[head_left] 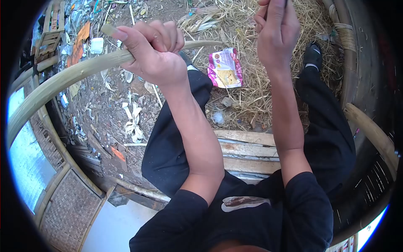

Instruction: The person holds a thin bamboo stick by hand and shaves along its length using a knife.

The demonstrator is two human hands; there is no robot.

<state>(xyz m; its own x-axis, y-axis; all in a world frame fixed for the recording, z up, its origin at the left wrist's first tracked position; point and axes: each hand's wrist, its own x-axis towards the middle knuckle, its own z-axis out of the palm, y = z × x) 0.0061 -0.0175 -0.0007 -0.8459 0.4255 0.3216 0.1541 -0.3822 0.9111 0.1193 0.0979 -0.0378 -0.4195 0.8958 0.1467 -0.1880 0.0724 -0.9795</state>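
While clenching the curved pole (79, 69) in the left hand (157, 59), left of the wrapper (225, 70), note its tip just beyond that wrapper and the right hand (278, 35), beyond and right of it, curled around a dark item (286, 3), unidentifiable at the view's edge. Guard against pole slip or roll, likely from single-handed support. Outward: littered earth (117, 101) left of the wrapper, straw (252, 96) right, wooden slats (247, 149) nearer, woven panel (69, 210) far nearer-left.

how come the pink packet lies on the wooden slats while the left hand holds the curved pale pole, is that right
Not quite: the head view shows the pink packet lying on the littered ground, beyond the wooden slats. The left hand does hold the curved pale pole.
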